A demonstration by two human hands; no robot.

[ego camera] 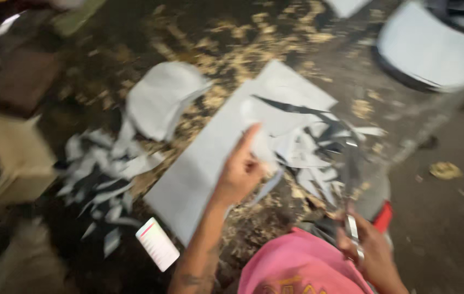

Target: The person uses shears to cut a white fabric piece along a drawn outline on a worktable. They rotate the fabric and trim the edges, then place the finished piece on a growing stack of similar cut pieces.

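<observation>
Pink cloth (297, 267) fills the bottom centre of the frame, closest to the lens; from just left of it the left hand (241, 173) rises toward mid-frame, fingers curled and pinched on a pale grey cut piece (258, 142), forefinger stretched up along its edge; the piece sits over a long grey sheet (199, 174) lying flat on the littered ground, its long axis running from lower left to upper right; the left hand is plainly the nearer one to that sheet; the right hand (370, 250), at lower right, is closed round the handles of scissors (351, 179) whose blades point up the frame toward a heap of grey offcuts (319, 147), just right of the held piece; motion blur hides whether the blades stand parted; more grey scraps (101, 174) lie well apart at left, and a small white card (157, 244) rests near the sheet's lower corner.
</observation>
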